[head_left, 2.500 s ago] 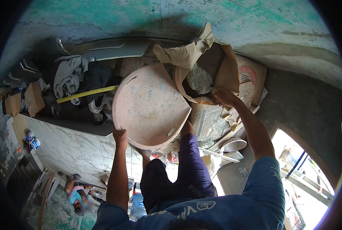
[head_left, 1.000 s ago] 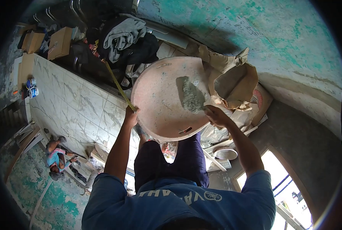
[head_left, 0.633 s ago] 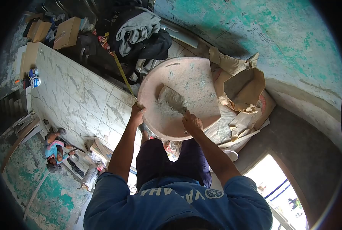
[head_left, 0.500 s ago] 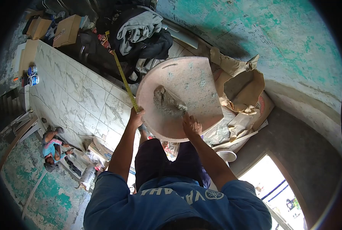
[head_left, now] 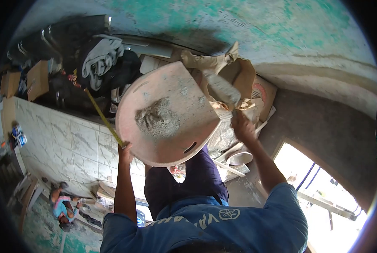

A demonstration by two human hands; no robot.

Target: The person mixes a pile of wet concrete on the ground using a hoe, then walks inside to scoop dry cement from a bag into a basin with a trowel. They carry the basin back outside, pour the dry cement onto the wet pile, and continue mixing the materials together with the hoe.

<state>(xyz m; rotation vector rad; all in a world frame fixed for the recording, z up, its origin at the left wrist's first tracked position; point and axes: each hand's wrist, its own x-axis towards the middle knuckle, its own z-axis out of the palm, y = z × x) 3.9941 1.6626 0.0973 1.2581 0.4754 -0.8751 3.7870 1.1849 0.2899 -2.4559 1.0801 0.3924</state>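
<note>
My left hand (head_left: 125, 152) grips the left edge of a pale pink mortar tub (head_left: 159, 154), rounded on one side and straight on the other. A yellow measuring tape (head_left: 103, 116) runs from that hand back to the dark pile. Grey powder (head_left: 157, 118) lies heaped in the middle of the tub, with a hollow in it. To the right, my right hand (head_left: 244, 127) is closed round the handle of a trowel (head_left: 222, 88). Its grey-coated blade overlaps the mouth of an open brown paper bag (head_left: 243, 78), whose inside is partly hidden.
Clothes (head_left: 100, 61) are piled behind the tub, near cardboard boxes (head_left: 37, 80). Marbled tiles (head_left: 62, 137) extend at left. Another person (head_left: 65, 207) sits low at the lower left. A white bucket (head_left: 239, 158) stands right of my legs, before a bright doorway (head_left: 323, 202).
The trowel has gone from the powder in the tub to over the paper bag at the right, in my right hand. My left hand stays at the tub's edge. The view has shifted.
</note>
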